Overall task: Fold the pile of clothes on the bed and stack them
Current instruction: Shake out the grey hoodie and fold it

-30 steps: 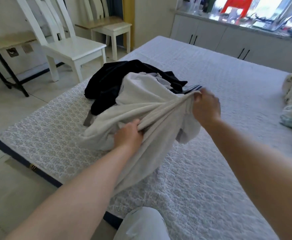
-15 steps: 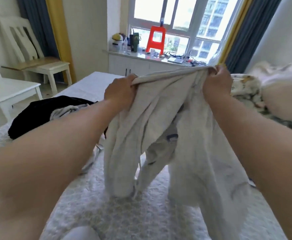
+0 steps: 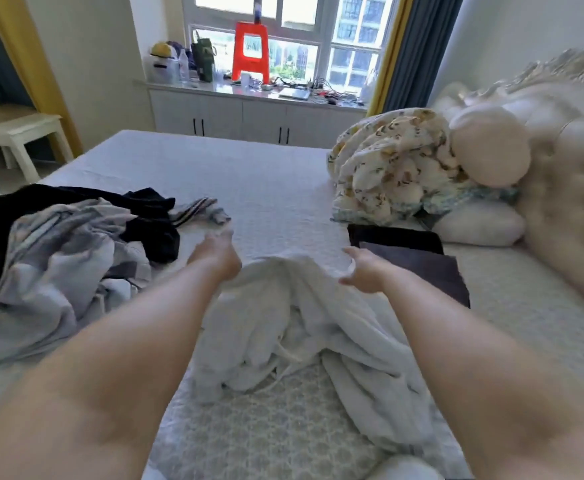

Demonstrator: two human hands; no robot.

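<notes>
White garment lying rumpled on the bed, spread for folding. Left hand at its far left edge, grip blurred, cannot tell; right hand just beside the far right edge, fingers relaxed, holding nothing. Pile left, folded dark stack right; open room beyond.

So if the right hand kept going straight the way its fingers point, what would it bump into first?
Probably only bare bed. The right hand points up the bed, just left of the folded dark clothes; depth is hard to judge.
</notes>
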